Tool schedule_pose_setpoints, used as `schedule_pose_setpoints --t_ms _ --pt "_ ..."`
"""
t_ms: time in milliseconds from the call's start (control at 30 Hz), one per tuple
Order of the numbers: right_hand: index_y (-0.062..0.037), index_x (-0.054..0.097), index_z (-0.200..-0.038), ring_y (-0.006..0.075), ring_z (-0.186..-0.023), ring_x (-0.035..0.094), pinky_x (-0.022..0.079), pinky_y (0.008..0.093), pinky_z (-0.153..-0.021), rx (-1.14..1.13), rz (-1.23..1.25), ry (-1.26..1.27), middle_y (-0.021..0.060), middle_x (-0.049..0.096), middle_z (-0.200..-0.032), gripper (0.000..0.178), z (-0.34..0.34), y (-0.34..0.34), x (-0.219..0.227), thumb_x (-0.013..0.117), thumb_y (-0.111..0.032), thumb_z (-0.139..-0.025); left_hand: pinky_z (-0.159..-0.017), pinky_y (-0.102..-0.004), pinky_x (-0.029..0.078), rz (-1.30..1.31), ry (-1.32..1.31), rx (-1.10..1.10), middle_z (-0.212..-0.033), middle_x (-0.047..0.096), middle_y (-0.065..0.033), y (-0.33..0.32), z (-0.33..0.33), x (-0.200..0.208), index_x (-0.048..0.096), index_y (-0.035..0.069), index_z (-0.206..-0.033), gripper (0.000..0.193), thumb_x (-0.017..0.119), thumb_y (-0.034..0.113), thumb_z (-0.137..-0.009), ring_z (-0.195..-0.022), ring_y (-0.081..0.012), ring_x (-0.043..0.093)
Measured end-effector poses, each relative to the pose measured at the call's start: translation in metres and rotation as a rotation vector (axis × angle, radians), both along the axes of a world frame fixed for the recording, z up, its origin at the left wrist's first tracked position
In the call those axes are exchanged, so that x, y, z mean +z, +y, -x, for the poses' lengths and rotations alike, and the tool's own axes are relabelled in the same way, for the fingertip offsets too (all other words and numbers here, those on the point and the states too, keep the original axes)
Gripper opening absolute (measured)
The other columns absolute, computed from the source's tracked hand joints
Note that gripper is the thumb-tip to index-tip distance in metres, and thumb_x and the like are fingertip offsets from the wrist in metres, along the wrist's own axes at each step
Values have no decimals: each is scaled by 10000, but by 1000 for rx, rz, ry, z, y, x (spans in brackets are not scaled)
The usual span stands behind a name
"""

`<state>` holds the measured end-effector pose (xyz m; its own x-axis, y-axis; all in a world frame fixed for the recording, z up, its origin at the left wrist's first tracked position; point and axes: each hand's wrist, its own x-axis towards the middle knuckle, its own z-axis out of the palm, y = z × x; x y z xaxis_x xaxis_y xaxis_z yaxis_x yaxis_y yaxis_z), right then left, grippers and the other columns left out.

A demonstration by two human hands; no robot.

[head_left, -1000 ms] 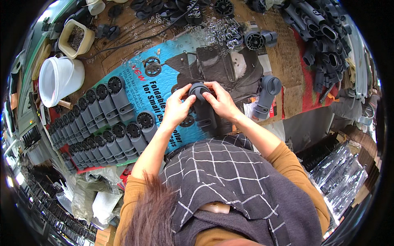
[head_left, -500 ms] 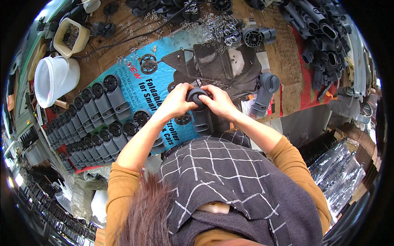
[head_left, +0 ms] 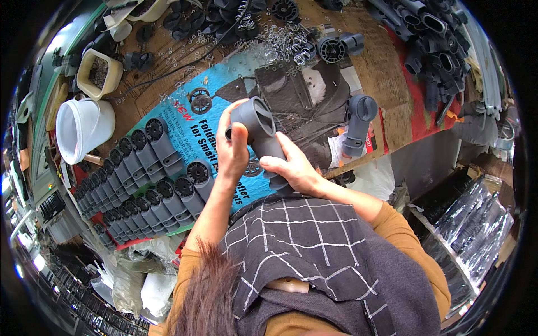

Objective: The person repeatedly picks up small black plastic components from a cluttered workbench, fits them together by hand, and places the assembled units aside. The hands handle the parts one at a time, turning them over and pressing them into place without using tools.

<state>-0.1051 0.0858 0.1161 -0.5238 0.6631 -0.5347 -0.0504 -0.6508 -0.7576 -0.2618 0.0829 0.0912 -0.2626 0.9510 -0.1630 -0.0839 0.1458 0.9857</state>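
Note:
A dark grey plastic joint fitting (head_left: 265, 143) is held up in front of my body, its round head tilted and a tubular stem pointing down toward the apron. My left hand (head_left: 231, 151) grips the head from the left side, thumb up against it. Around the lower stem, my right hand (head_left: 294, 169) closes from the right. A similar grey fitting (head_left: 358, 126) stands to the right at the table's near edge. On the left lie rows of several matching fittings (head_left: 199, 178) with black ribbed discs on their round ends.
A printed blue sheet (head_left: 188, 126) covers the middle of the brown table (head_left: 386, 84). Metal springs (head_left: 288, 45) and scattered small rings lie beyond it. A white bucket (head_left: 84, 131) and a cream tub (head_left: 100, 75) stand at left. Dark tube parts (head_left: 434, 61) are piled far right.
The fitting has been raised and tipped over. My left hand has shifted to the side of its head, and my right hand has slid down to the stem. The head view has shifted slightly.

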Motion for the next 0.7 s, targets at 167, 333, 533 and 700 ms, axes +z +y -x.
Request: schedule_pose_setpoints --t_ms 167,333,533,700 --pt "-30 478 -1174 122 -791 583 485 299 -708 63 -60 -63 80 604 -911 507 -2 -3 21 693 -284 -792 -869 -297 431 51 -74 59 -1076 603 -101 -3 -8 6 506 -33 -1217 818 366 704 -890 -975 -175 562" --pt "-13 479 -1141 178 -774 636 501 327 -682 119 -261 -203 130 641 -865 532 -17 -6 23 703 -329 -776 -921 -341 445 296 -876 -158 -1107 632 -83 -9 2 30 539 10 -1217 719 332 640 -939 -1030 -189 590" --pt "2 449 -1140 251 -827 638 493 364 -739 60 -195 -253 197 627 -910 598 -15 -15 24 692 -411 -784 -813 -316 473 211 -644 205 -924 656 -65 -3 -31 24 631 40 -982 580 326 534 -977 -865 -183 618" --pt "-48 508 -983 273 -724 505 410 407 -702 -159 -1073 -604 124 510 -840 505 -24 10 19 551 -539 -871 -881 -349 469 226 -642 64 -1000 647 -114 -8 -33 24 590 14 -1082 596 328 535 -965 -926 -225 616"
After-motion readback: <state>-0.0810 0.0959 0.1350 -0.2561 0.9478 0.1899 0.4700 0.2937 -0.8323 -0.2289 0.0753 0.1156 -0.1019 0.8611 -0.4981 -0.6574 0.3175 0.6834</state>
